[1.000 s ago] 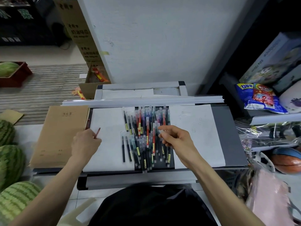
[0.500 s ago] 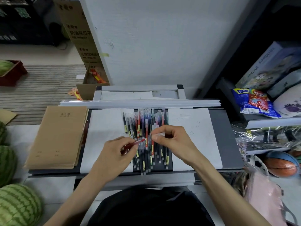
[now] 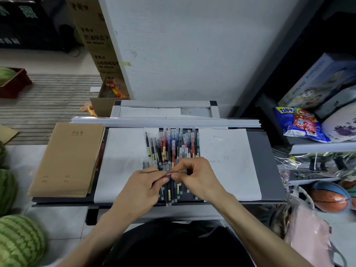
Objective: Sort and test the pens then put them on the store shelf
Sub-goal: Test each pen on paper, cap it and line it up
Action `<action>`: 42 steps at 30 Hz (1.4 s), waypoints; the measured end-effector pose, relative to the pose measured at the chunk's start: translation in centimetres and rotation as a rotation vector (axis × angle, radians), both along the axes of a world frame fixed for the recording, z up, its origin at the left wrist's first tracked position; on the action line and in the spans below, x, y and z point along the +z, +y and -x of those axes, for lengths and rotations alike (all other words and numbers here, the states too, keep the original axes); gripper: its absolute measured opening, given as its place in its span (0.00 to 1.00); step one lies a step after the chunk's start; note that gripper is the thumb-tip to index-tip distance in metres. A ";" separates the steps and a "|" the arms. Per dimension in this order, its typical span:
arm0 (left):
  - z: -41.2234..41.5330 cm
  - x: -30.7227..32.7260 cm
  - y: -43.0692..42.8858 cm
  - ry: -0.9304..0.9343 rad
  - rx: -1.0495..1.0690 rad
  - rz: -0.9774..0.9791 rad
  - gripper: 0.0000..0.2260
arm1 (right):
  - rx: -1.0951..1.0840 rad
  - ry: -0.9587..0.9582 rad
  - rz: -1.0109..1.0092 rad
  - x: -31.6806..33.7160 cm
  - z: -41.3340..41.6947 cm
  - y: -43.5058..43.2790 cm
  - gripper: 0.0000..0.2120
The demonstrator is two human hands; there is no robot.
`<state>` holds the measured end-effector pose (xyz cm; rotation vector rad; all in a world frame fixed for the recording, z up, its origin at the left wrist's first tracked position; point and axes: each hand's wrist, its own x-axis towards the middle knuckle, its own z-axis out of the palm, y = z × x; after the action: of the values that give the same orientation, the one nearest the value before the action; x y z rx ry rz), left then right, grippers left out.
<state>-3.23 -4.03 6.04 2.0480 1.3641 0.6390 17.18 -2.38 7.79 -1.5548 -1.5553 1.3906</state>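
A red pen is held lying sideways, left to right, above the pen pile, pinched between the left hand and the right hand.

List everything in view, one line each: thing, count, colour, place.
paper sheets: two, white, centre, apart
pens: many, mixed colours, piled between the sheets
red pen: one, red, held over the pile
notebooks: one stack, brown, left of the sheets
watermelons: several, striped green, far left
snack bag: one, blue and red, upper right
basketball: one, orange and blue, lower right
left hand: one, pinches the red pen
right hand: one, pinches the pen's other end
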 end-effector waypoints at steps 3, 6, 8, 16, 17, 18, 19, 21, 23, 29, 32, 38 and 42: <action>-0.5 -0.3 -0.6 0.090 -0.014 -0.095 0.05 | -0.054 0.060 0.107 0.1 0.5 0.3 0.07; -0.8 -0.7 -1.1 0.141 -0.001 -0.158 0.03 | -0.109 0.084 0.235 -0.2 1.0 1.2 0.12; -0.9 -1.2 -0.8 0.105 0.043 -0.101 0.08 | -0.113 0.175 0.365 -0.7 1.0 1.6 0.12; 0.3 -3.8 1.3 0.168 0.379 0.277 0.17 | -0.112 -0.419 -0.008 -5.3 -3.4 6.4 0.10; 0.6 -4.1 1.5 0.184 0.414 0.300 0.20 | -0.134 -0.568 -0.088 -6.1 -4.7 7.3 0.12; 0.8 -4.5 1.7 0.199 0.445 0.322 0.22 | -0.141 -0.698 -0.133 -6.8 -6.2 8.1 0.16; 1.0 -4.8 2.0 0.216 0.466 0.347 0.23 | -0.135 -0.810 -0.140 -7.5 -7.5 9.0 0.20; 1.0 -5.6 2.7 0.271 0.470 0.385 0.23 | -0.097 -0.962 -0.099 -8.3 -9.6 10.4 0.25; 0.9 -6.3 3.3 0.320 0.438 0.388 0.24 | -0.034 -1.046 -0.082 -8.9 -10.7 11.3 0.28; 0.7 -7.7 4.5 0.404 0.390 0.397 0.23 | 0.066 -1.167 -0.141 -9.9 -10.7 11.9 0.27; 0.8 -7.6 4.6 0.429 0.377 0.419 0.25 | 0.053 -1.173 -0.132 -10.2 -10.5 11.7 0.27; 1.9 -7.7 4.7 0.412 0.369 0.393 0.24 | 0.035 -1.198 -0.174 -10.9 -11.4 11.2 0.24; 3.2 -7.3 4.7 0.387 0.401 0.344 0.20 | -0.018 -1.060 -0.164 -10.5 -10.6 10.7 0.20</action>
<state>-6.42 0.66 -1.25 1.6847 1.9830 0.1417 27.76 8.28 -2.68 -2.3409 -2.1064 0.3322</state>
